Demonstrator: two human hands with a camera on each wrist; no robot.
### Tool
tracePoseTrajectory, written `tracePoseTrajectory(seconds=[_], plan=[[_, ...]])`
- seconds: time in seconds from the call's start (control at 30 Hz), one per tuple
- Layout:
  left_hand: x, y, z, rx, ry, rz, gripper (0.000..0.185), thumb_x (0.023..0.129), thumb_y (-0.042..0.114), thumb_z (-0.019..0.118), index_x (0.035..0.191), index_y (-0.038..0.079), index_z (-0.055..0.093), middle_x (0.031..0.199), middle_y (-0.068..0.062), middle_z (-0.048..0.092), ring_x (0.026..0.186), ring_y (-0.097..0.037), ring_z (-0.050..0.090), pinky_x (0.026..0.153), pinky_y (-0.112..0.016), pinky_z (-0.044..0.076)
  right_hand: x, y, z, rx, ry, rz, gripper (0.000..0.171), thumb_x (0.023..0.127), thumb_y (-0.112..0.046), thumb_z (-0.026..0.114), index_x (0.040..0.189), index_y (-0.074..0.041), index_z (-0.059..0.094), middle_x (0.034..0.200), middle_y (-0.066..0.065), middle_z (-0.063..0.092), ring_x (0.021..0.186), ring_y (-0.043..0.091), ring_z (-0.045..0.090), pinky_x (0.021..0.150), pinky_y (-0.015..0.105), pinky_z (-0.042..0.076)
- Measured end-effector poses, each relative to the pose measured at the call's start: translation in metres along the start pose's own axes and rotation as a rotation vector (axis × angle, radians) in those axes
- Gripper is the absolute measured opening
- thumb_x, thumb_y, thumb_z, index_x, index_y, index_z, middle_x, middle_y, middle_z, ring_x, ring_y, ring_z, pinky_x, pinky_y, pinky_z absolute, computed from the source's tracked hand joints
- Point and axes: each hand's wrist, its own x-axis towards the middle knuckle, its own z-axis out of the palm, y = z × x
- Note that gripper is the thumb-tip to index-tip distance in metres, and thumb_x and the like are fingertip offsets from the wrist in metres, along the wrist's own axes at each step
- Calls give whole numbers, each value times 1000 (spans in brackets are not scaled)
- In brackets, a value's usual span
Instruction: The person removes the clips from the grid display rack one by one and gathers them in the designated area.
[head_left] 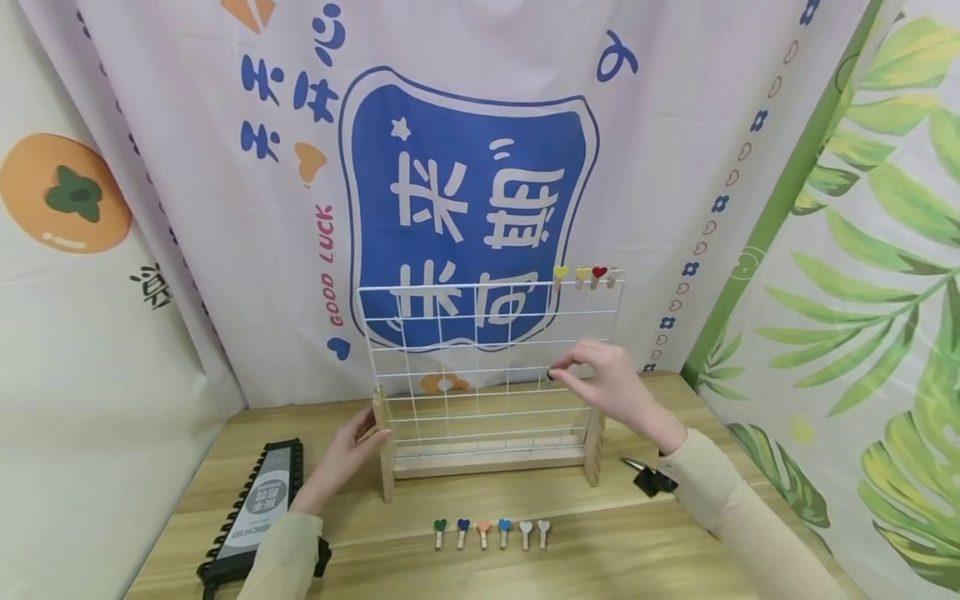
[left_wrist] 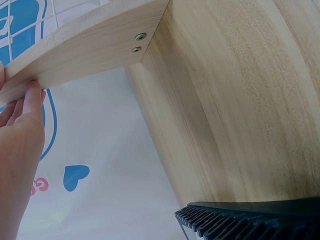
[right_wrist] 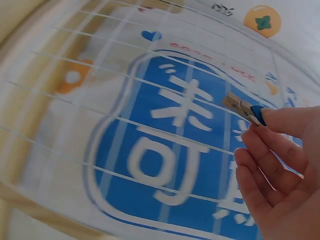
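In the head view, a rack with a white wire grid between wooden uprights stands on the tabletop, before a far curtain printed with a blue badge. The left hand grips the rack's left upright. The right hand is raised on the near side of the grid, toward its right end, pinching a heart clip that shows only as a small dark spot. Four clips sit at the right end of the top wire: two yellow, one red, one pale. Near the rack, six clips lie in a row: green, dark blue, orange, light blue and two whitish. A black ribbed object lies on the left.

In the left wrist view, the hand holds the upright, whose foot shows two screws.

In the right wrist view, thumb and forefinger pinch the clip at its blue heart; its wooden end points toward the grid. Whether it touches a wire, I cannot tell.
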Motion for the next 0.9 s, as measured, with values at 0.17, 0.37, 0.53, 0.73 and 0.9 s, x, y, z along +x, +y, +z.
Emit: tracePoseTrajectory(seconds=[0.17, 0.37, 0.53, 0.73, 0.9], plan=[[0, -1, 0, -11, -4, 5, 61, 99, 15, 61, 149, -9, 34, 148, -33, 43, 137, -48, 44, 112, -54, 41, -36, 7, 24, 39, -44, 79, 7, 83, -8, 77, 90, -9, 75, 86, 3, 75, 78, 14, 70, 74, 30, 63], [1, -2, -1, -9, 2, 22, 59, 99, 13, 60, 148, -8, 36, 148, -33, 43, 137, -48, 45, 112, -55, 40, -81, 9, 55, 99, -147, 254, 5, 87, -12, 74, 90, -9, 75, 87, 2, 75, 78, 11, 69, 73, 27, 63], [1, -1, 0, -12, 5, 16, 59, 99, 13, 61, 148, -9, 36, 148, -33, 43, 137, -48, 44, 113, -55, 39, -117, 14, 77, 172, -202, 385, 5, 89, -15, 73, 89, -10, 75, 86, 0, 74, 77, 5, 67, 70, 19, 61], [2, 0, 0, 0, 5, 13, 59, 99, 12, 60, 147, -10, 36, 148, -34, 43, 136, -49, 44, 113, -56, 39, -147, 17, 92, 168, -279, 469, 8, 89, -20, 73, 86, -12, 75, 83, -2, 74, 74, 0, 64, 70, 17, 59], [1, 0, 0, -1, 0, -2, 60, 99, 14, 60, 148, -10, 35, 148, -34, 42, 137, -49, 43, 114, -56, 38, -162, 18, 98, 215, -350, 499, 6, 88, -18, 73, 87, -12, 74, 81, -1, 74, 69, -4, 59, 63, 14, 54]])
